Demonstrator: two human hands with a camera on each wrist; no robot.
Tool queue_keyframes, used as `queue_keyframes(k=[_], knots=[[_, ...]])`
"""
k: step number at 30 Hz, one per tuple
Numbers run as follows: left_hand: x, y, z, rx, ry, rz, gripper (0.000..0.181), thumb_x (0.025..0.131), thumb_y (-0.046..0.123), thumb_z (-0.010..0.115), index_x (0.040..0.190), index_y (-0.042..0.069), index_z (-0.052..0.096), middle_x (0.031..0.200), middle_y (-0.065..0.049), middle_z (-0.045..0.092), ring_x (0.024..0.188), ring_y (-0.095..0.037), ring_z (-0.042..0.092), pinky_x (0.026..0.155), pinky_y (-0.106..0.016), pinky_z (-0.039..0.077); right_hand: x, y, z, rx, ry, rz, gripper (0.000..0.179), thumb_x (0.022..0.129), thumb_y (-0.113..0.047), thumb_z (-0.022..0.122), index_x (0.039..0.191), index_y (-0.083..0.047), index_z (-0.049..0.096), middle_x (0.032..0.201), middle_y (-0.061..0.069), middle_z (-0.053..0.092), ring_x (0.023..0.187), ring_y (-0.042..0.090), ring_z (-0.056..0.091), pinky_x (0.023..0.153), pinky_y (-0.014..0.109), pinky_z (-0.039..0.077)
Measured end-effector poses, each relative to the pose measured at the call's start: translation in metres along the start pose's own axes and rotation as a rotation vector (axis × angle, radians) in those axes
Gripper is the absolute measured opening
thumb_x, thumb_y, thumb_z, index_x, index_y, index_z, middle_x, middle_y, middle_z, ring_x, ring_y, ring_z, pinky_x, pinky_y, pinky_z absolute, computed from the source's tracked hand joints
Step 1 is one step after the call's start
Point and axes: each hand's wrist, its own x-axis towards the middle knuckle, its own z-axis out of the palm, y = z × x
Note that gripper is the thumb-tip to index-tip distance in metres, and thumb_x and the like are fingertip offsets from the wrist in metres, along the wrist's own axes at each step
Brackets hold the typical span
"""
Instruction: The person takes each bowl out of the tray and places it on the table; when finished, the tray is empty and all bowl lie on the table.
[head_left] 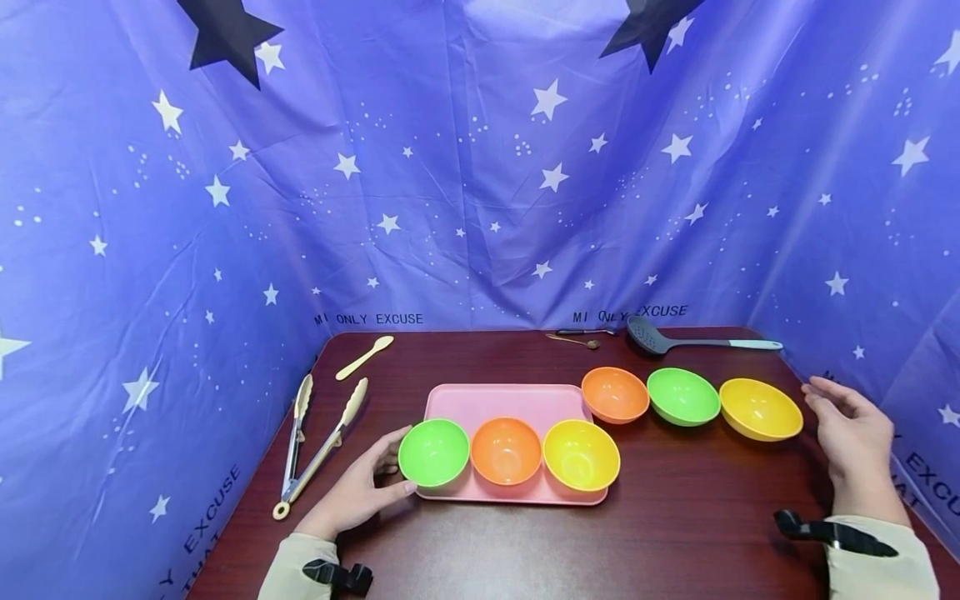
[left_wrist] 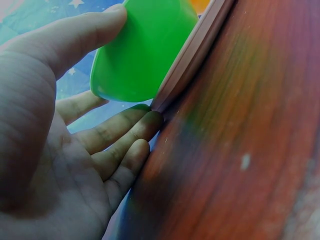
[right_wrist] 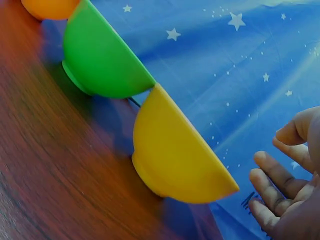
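Observation:
My left hand is beside a green bowl at the left end of the pink tray. In the left wrist view the thumb overlaps the bowl's side, and the other fingers stretch loosely toward the tray's edge. An orange bowl and a yellow bowl continue the row on the tray. My right hand, fingers loosely bent and holding nothing, hovers right of a second yellow bowl. A gap shows between them in the right wrist view. Left of that bowl stand another green bowl and orange bowl.
Tongs lie spread on the table's left, with a small cream spoon behind them. A dark slotted spoon and two thin small utensils lie along the back edge. Starry blue cloth hangs around the table.

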Motion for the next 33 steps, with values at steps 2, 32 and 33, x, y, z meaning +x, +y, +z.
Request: queue_keyframes(k=[2,32,33], knots=[[0.0,0.0,0.0,0.001,0.0,-0.005,0.084,0.09,0.027,0.085,0.16,0.018,0.04,0.13,0.002,0.065,0.118,-0.021,0.063,0.102,-0.039,0.052,-0.002,-0.003,0.006,-0.001,0.023,-0.014,0.035,0.1,-0.008,0.068,0.134,-0.018,0.074,0.092,-0.023,0.071,0.094,-0.005,0.059,0.069,0.005,0.046],[-0.001,0.0,0.0,-0.003,-0.005,-0.005,0.084,0.091,0.026,0.084,0.161,0.015,0.039,0.131,0.0,0.065,0.118,-0.023,0.064,0.102,-0.04,0.052,-0.053,-0.01,0.083,-0.242,-0.362,-0.479,0.029,0.104,-0.007,0.064,0.132,0.001,0.067,0.112,-0.014,0.072,0.096,-0.001,0.066,0.073,0.012,0.053],[-0.001,-0.001,0.0,-0.003,-0.005,-0.004,0.083,0.092,0.026,0.084,0.161,0.015,0.04,0.132,0.0,0.065,0.118,-0.023,0.064,0.102,-0.039,0.052,-0.055,-0.011,0.086,-0.247,-0.385,-0.481,0.029,0.104,-0.008,0.064,0.132,0.0,0.067,0.113,-0.014,0.072,0.096,-0.001,0.066,0.073,0.013,0.054]])
